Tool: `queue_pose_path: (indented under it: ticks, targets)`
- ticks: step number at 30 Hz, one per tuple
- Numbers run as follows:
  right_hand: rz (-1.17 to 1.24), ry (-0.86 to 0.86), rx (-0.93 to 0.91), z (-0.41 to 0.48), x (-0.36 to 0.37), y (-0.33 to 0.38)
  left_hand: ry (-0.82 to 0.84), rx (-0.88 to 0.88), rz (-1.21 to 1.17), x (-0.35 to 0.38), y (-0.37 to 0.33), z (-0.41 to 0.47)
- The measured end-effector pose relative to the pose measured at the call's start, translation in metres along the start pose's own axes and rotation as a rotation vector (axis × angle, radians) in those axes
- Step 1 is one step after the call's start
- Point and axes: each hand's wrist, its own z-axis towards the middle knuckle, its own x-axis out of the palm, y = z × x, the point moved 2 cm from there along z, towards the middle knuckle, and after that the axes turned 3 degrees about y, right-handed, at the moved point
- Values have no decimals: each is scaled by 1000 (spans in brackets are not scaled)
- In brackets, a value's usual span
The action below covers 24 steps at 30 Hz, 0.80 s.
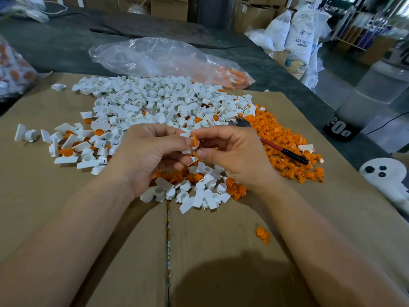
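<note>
Two pinches — left hand [150,156] on smooth white cap [185,135], right hand [234,156] on round orange disc [194,139].

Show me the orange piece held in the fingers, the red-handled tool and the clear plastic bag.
orange piece [194,140]: head view, its upright thin edge.
red-handled tool [272,145]: head view, the red stretch of its handle.
clear plastic bag [155,56]: head view, its crumpled upper side.

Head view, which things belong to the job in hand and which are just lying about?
In the job: left hand holding white part; right hand pinching orange cap; white pile; orange pile.
Lying about: red-handled tool; clear plastic bag; white sacks; lone orange piece on the cardboard.
</note>
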Motion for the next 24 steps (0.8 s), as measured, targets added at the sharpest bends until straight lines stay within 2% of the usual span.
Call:
queue_pose_path:
  ticks: [7, 16, 24]
  targets:
    - [57, -32, 13, -1, 0, 3, 12, 14, 12, 1, 0, 0]
    - [204, -10, 199, -2, -3, 2, -11, 111, 119, 3, 2, -1]
    - [91, -49, 220, -3, -1, 5, -33, 226, 231, 11, 0, -4]
